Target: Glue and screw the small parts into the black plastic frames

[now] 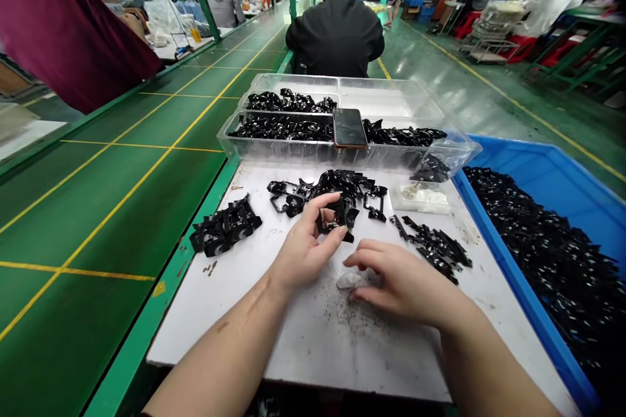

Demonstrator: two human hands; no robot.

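My left hand [309, 244] is closed around a glossy black plastic part [328, 221], held above the white board, with thumb and fingers at its edges. Low over the board, my right hand [396, 280] has thumb and fingers apart. A small white crumpled piece [348, 281] shows in the gap between them; whether it touches the fingers I cannot tell. Behind my left hand lies a loose pile of similar black parts [342, 182]. More black parts are stacked in a row [227, 227] on the left, and narrow black pieces [437, 247] lie on the right.
A clear divided tray [288, 151] of black parts stands at the back, with a phone [349, 128] across its divider. A small white box [421, 199] sits before it. On the right is a blue bin [513, 146] full of black pieces. A person [337, 32] sits ahead.
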